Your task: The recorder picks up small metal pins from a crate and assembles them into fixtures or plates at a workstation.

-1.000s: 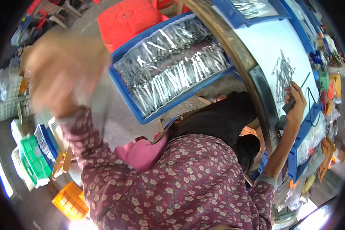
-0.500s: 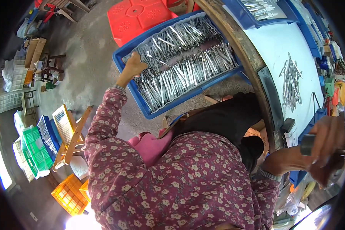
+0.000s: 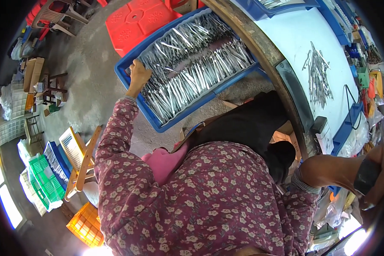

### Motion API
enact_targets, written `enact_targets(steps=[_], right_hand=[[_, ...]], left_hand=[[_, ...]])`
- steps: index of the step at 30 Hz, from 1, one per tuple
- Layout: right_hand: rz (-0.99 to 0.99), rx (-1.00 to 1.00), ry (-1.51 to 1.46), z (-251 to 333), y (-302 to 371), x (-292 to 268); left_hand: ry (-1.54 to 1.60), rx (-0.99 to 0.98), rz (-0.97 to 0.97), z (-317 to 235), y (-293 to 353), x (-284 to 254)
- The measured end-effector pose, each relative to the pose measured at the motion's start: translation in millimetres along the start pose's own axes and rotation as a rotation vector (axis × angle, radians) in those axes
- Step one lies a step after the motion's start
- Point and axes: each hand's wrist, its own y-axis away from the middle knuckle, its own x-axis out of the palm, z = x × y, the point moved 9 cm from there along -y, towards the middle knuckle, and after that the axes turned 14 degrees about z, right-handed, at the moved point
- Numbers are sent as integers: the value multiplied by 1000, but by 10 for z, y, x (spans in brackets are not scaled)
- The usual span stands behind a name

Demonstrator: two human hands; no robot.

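A blue tray [image 3: 168, 126] packed with two rows of thin silvery metal strips [image 3: 196, 83] lies left of the workbench. My left hand [image 3: 139, 77] is closed at the left end of this tray, seemingly on its rim; the fingertips are partly hidden. At the far right, my right hand [image 3: 376, 173] runs into the dark edge of the view, with a black band [image 3: 366, 176] near the wrist. Its fingers, and anything in them, are hidden. Beyond it, a loose pile of similar strips [image 3: 318, 77] rests on the white bench top [image 3: 286, 40].
A red plastic stool [image 3: 134, 25] stands against the tray's far side. The bench's worn wooden edge [image 3: 254, 36] curves along its right. Another blue tray [image 3: 286, 10] sits at the back of the bench. Green [image 3: 45, 175] and orange crates [image 3: 85, 224] stand at the left.
My right hand has moved farther to the right, out toward the view's edge. The left hand stays at the same end of the tray. The whole scene has shifted slightly in view.
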Motion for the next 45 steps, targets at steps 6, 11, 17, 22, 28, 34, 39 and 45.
enact_targets(steps=[6,11,17,22,28,34,39,45], right_hand=[[14,14,-14,-77,175,80],[-6,15,-18,-45,345,80],[-59,1,-66,-148,675,-11],[19,-22,-101,-159,632,52],[196,-9,-39,-401,1477,73],[-1062,-684,470,-919,1961,-282],[-1116,-406,102,-1644,1794,-488],[-1040,-44,19,-2715,1744,-480]], left_hand=[[218,42,64,69,-108,122],[344,21,41,35,-71,128],[438,-65,91,245,-106,135],[469,-3,36,170,-176,121],[659,-78,76,281,40,108],[641,-119,80,81,48,88],[427,-180,151,143,35,256],[751,-309,148,642,-156,661]])
